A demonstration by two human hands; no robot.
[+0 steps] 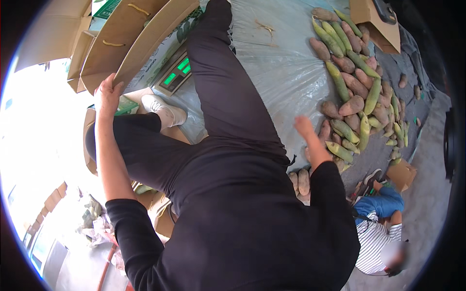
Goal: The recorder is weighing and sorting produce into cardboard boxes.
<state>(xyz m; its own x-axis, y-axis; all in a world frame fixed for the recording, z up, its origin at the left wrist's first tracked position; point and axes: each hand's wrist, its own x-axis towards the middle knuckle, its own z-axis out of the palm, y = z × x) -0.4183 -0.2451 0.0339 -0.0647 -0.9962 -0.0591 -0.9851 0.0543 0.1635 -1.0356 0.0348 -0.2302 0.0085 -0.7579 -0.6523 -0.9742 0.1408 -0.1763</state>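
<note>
At the upper left, my left hand holds the lower edge of a tall open cardboard box, its fingers closed over the board. The box stands on or against a weighing scale with lit green displays. My right hand is raised beside a large pile, apart from it and blurred, so its fingers cannot be made out. In the pile lie pinkish-brown sweet potatoes mixed with long green pieces that look like ears of corn in husk.
Clear plastic sheeting covers the ground ahead. A cardboard box with a dark phone-like object stands at the far right. Another person in a striped shirt is at the lower right. Plastic bags lie at the left.
</note>
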